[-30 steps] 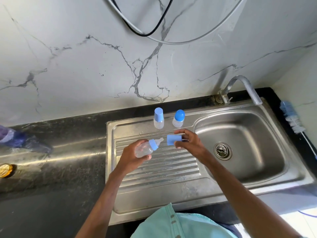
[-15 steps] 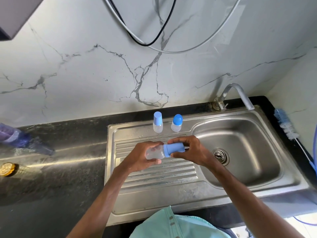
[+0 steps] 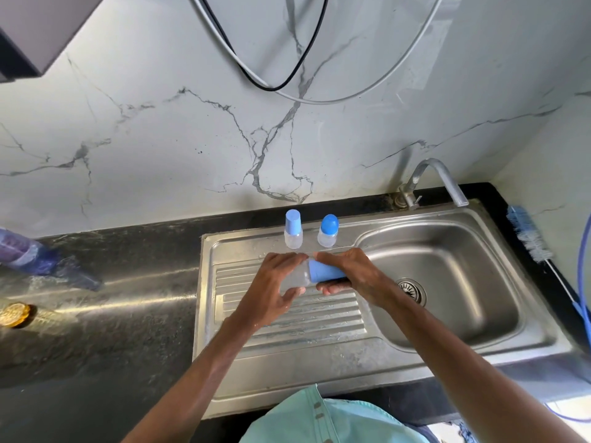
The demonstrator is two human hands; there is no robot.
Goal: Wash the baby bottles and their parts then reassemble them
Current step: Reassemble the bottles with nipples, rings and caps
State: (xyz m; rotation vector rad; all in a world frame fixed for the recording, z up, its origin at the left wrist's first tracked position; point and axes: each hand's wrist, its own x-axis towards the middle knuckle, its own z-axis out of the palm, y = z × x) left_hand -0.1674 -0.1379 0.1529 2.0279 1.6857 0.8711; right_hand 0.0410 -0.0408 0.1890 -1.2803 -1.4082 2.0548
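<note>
Your left grip [image 3: 271, 289] curls round the clear bottle [image 3: 295, 279]; your right grip [image 3: 355, 273] wraps its blue cap [image 3: 323, 271]. Light, likely slippery plastic: hold the body mid-wall, firmly.

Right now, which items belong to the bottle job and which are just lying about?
Job: clear bottle (left hand), blue cap (right hand), tall-capped bottle, round-capped bottle, bottle brush.
Lying about: purple bottle, gold disc, wall cables.
</note>
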